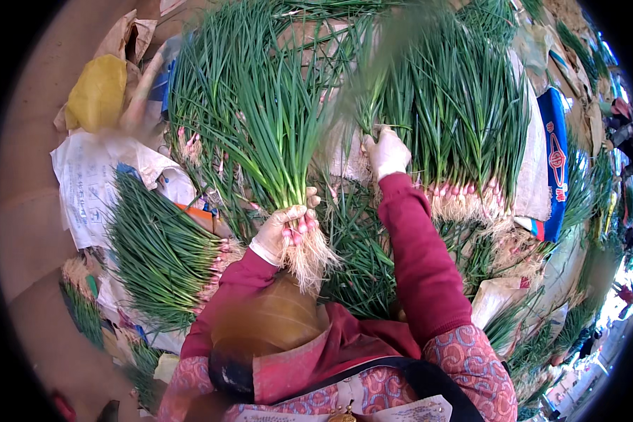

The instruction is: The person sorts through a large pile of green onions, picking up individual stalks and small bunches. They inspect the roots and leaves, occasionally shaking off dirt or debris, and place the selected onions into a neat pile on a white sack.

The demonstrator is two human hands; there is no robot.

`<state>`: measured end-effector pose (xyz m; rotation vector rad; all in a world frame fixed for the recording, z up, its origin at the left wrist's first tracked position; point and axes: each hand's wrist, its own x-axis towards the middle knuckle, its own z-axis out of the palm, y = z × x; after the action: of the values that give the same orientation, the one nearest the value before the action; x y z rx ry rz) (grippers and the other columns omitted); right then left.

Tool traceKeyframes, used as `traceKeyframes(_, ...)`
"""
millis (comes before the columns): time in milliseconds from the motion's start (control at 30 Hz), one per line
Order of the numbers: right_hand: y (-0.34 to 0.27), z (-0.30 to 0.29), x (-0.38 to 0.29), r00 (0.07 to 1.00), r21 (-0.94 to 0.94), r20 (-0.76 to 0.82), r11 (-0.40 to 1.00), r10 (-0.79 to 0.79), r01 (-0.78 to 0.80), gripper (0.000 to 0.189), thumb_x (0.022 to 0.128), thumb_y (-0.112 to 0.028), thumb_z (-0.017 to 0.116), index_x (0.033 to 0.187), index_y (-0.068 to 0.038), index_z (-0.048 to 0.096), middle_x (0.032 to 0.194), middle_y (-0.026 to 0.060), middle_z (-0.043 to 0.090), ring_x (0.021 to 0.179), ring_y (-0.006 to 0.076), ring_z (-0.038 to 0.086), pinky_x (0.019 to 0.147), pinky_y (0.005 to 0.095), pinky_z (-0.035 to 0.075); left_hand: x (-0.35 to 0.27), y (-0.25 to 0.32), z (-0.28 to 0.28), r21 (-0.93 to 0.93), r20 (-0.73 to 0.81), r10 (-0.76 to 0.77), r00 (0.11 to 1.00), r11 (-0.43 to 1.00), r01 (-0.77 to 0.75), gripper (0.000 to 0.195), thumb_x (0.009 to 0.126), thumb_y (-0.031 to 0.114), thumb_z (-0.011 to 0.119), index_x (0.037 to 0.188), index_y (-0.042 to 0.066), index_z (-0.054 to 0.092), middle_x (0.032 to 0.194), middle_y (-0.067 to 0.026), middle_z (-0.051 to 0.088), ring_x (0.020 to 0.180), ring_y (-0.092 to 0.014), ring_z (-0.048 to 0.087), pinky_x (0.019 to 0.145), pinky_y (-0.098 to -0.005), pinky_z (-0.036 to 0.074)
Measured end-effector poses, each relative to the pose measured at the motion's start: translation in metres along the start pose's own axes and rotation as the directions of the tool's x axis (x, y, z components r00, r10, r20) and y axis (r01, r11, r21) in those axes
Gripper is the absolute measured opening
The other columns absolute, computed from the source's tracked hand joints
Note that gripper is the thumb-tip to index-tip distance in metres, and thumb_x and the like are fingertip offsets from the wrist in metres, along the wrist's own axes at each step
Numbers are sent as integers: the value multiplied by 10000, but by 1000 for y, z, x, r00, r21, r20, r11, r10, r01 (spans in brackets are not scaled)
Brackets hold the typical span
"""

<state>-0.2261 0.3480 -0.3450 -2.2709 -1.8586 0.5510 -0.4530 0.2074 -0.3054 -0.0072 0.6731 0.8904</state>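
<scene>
My left hand (pixel 278 232), in a pale thin glove, is closed around the lower stems of a bunch of scallions (pixel 282 153). Their pink bulbs and stringy roots hang below the fingers, and the long green leaves fan out upward. Farther forward, my right hand (pixel 390 154), gloved likewise, has its fingers curled on the stems of some scallions (pixel 368 113); its fingertips are partly hidden. Just right of that hand lies a dense row of scallions (pixel 464 116), bulbs towards me.
A bundle of scallions (pixel 161 253) lies at left near a white woven sack (pixel 92 184) and a yellow bag (pixel 97 92). Loose leaves (pixel 356 274) litter the ground before me. A blue printed sack (pixel 554 163) lies right. Other people (pixel 625 126) are at the far right edge.
</scene>
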Motion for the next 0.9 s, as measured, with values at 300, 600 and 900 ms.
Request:
traceKeyframes(300, -36, -25, -54, 943, 493, 324, 864, -74, -102, 236, 858, -248, 535, 831, -45, 653, 740, 139, 639, 652, 238, 635, 634, 364, 501, 6, 3, 3, 255, -77, 26, 997, 967, -5, 426, 817, 97, 553, 1212, -39, 469, 1015, -139, 598, 786, -159, 601, 704, -288, 509)
traceKeyframes(600, -67, 9, -101, 921, 653, 351, 749, -168, -112, 271, 859, -236, 519, 767, -9, 636, 701, 214, 610, 675, 338, 614, 603, 410, 472, 5, 4, 3, 259, -184, 0, 983, 965, 49, 254, 798, 37, 561, 1046, 4, 523, 849, -121, 625, 645, -183, 610, 551, -258, 510)
traceKeyframes(900, -22, 35, -68, 936, 253, 333, 967, -116, 30, 299, 836, -270, 512, 921, -12, 635, 871, 234, 622, 838, 363, 611, 791, 417, 474, -15, 26, 14, -123, 15, 237, 971, 964, -234, 319, 747, -11, 583, 1030, 105, 489, 1015, -68, 508, 809, -154, 538, 742, -331, 484)
